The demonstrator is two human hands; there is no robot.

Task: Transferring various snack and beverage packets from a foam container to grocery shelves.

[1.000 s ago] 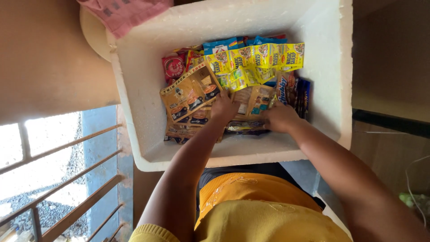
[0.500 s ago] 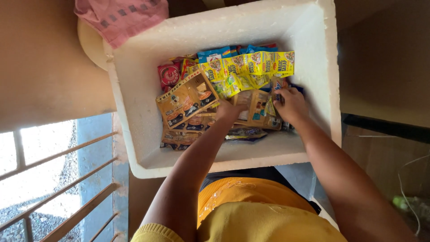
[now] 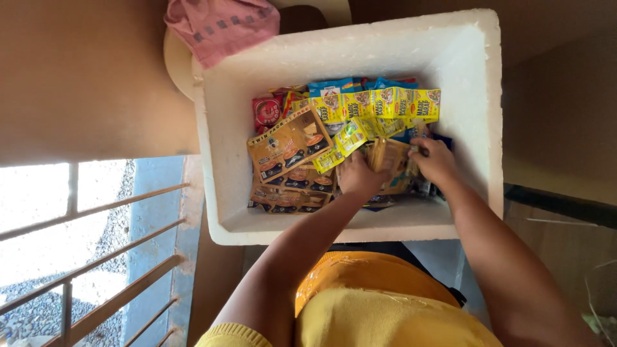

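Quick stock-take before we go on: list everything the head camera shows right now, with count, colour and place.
White foam box: one, white, centre, open at the top.
Yellow sachet strip: one row of several joined sachets, yellow, along the box's far side.
Tan flat packets: several, exact count unclear, tan with dark panels, stacked on the box's left side.
Red packet: one, red, far left corner of the pile.
Blue packets: a few, blue, partly hidden behind the sachets.
Pink cloth: one, pink, over the pale round rim beyond the box.
Metal railing: one, rust brown bars, lower left.
Left hand: on the tan packets mid-box.
Right hand: gripping a packet at the pile's right side.
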